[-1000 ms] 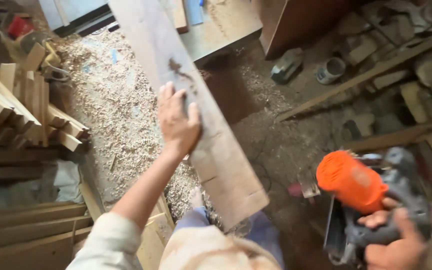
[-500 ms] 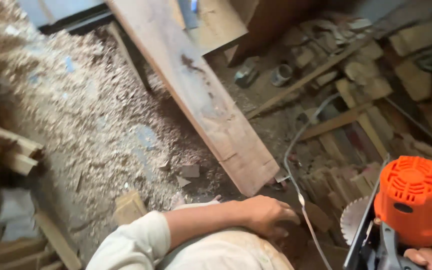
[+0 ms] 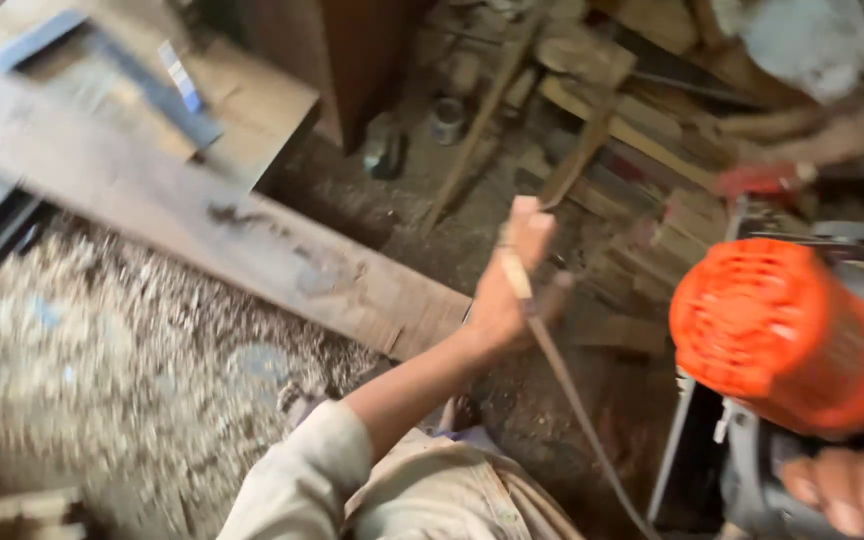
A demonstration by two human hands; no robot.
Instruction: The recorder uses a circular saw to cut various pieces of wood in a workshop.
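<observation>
Sawdust-strewn floor (image 3: 102,360) far left, long weathered wooden plank (image 3: 252,250) slanting across it. Centre: left hand (image 3: 512,290), fingers closed around thin pale power cord (image 3: 552,370), lifting it clear. Far right: right hand (image 3: 852,485) wrapped around grey-bodied, orange-capped circular saw (image 3: 782,340), steadying it.

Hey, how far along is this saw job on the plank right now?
Done: sawdust covers the floor, so cutting has happened here. In hand: the left hand lifts the power cord, and the right hand grips the orange circular saw. Left: the long plank lies untouched, with no fresh cut visible.
</observation>
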